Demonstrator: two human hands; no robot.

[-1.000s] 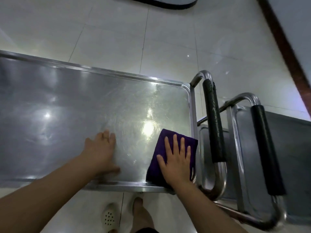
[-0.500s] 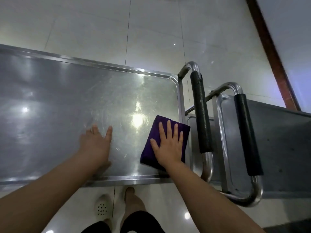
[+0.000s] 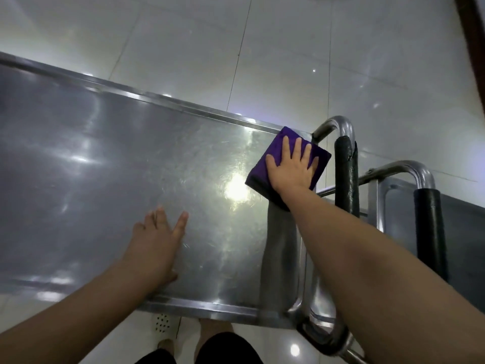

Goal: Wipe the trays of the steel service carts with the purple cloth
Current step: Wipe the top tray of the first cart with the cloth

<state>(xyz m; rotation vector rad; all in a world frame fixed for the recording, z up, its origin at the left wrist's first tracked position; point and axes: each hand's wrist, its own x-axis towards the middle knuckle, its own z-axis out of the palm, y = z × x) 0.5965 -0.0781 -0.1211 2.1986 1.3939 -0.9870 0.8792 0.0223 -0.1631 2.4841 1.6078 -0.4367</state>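
bare forearms (image 3: 367, 258), dark shorts (image 3: 225, 348), white perforated slipper (image 3: 161, 321)

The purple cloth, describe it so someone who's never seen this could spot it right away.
Find the big steel tray filling the left of the view. At its far right corner, beside a black-padded handle, the right hand presses flat on the purple cloth, the only coloured thing among steel.

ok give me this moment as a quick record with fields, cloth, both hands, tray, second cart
cloth: purple cloth, folded, flat at the far right corner of the tray
right hand: right hand pressed flat on the cloth, fingers spread
left hand: left hand resting flat on bare steel near the tray's near edge, holding nothing
tray: top tray of the near cart, shiny, with glare spots
near handle: black-wrapped handle just right of the cloth
second cart: second cart parked to the right, its own black grip visible
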